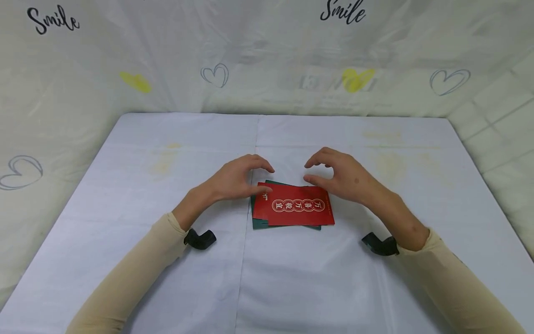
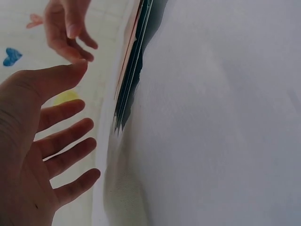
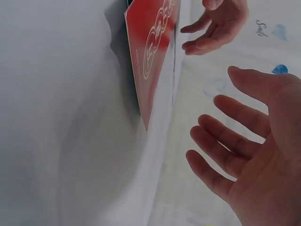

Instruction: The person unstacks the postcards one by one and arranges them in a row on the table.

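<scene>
A small loose stack of red envelopes [image 1: 300,218] with pale lettering lies on the white table, with dark green envelopes [image 1: 260,224] showing beneath them. My left hand [image 1: 238,178] hovers at the stack's upper left, thumb over the red edge, fingers spread and holding nothing. On the other side my right hand [image 1: 344,174] is held above the stack's upper right corner, thumb and fingers apart and nothing between them. In the left wrist view the stack [image 2: 129,66] appears edge-on, its layers slightly fanned. The right wrist view shows the top red envelope [image 3: 153,52] beside the relaxed fingers [image 3: 230,136].
A white cloth [image 1: 167,278] with a crease down its middle covers the table. Behind it hangs a pale sheet [image 1: 267,55] printed with hearts and writing. Black wrist mounts [image 1: 200,239] stick out from both cuffs.
</scene>
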The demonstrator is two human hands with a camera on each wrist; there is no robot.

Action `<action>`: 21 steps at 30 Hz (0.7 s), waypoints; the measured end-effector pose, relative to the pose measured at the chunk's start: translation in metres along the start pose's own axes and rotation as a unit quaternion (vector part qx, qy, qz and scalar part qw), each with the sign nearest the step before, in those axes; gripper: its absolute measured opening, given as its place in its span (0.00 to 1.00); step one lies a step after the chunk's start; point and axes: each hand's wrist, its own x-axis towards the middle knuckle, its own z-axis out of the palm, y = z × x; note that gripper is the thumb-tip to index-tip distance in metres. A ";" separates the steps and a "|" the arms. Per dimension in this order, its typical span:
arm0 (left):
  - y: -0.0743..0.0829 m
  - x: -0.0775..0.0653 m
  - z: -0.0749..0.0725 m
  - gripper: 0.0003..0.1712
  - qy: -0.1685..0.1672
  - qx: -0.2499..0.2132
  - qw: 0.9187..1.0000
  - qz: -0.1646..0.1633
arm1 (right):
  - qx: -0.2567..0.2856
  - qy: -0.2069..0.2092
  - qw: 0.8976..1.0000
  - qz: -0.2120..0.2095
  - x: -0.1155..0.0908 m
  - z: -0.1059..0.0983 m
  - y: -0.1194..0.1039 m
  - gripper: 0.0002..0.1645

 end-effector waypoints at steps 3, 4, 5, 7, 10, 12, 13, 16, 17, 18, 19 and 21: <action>0.001 -0.002 0.001 0.27 -0.005 -0.001 1.000 0.001 | -0.002 -0.005 1.000 -0.001 -0.002 0.001 -0.001 0.17; 0.001 -0.002 0.001 0.28 -0.007 -0.001 1.000 0.002 | -0.002 -0.006 1.000 0.000 -0.003 0.001 -0.001 0.18; 0.002 -0.002 0.001 0.28 -0.009 -0.001 1.000 0.002 | -0.003 -0.007 1.000 0.002 -0.003 0.002 -0.002 0.18; 0.003 -0.003 0.001 0.28 -0.014 0.002 1.000 0.002 | -0.004 -0.011 1.000 0.008 -0.004 0.002 -0.003 0.18; 0.004 -0.004 0.002 0.29 -0.022 0.007 1.000 0.002 | -0.005 -0.019 1.000 0.013 -0.005 0.003 -0.003 0.19; 0.005 -0.005 0.003 0.29 -0.026 0.008 1.000 0.004 | -0.005 -0.027 1.000 0.011 -0.006 0.003 -0.003 0.19; 0.006 -0.005 0.003 0.29 -0.028 0.007 1.000 0.005 | -0.005 -0.031 0.999 0.010 -0.006 0.004 -0.003 0.19; 0.006 -0.007 0.004 0.30 -0.034 0.007 0.999 0.005 | -0.004 -0.042 0.999 0.006 -0.008 0.005 -0.002 0.19; 0.006 -0.007 0.004 0.30 -0.036 0.007 0.999 0.006 | -0.004 -0.045 0.999 0.006 -0.008 0.006 -0.002 0.19; 0.007 -0.008 0.005 0.31 -0.038 0.008 0.999 0.006 | -0.005 -0.046 0.999 0.006 -0.009 0.006 -0.002 0.19; 0.007 -0.008 0.005 0.31 -0.041 0.009 0.999 0.006 | -0.004 -0.048 0.999 0.005 -0.009 0.007 -0.002 0.19; 0.007 -0.009 0.006 0.32 -0.044 0.011 0.999 0.006 | -0.005 -0.050 0.999 0.003 -0.010 0.008 -0.002 0.19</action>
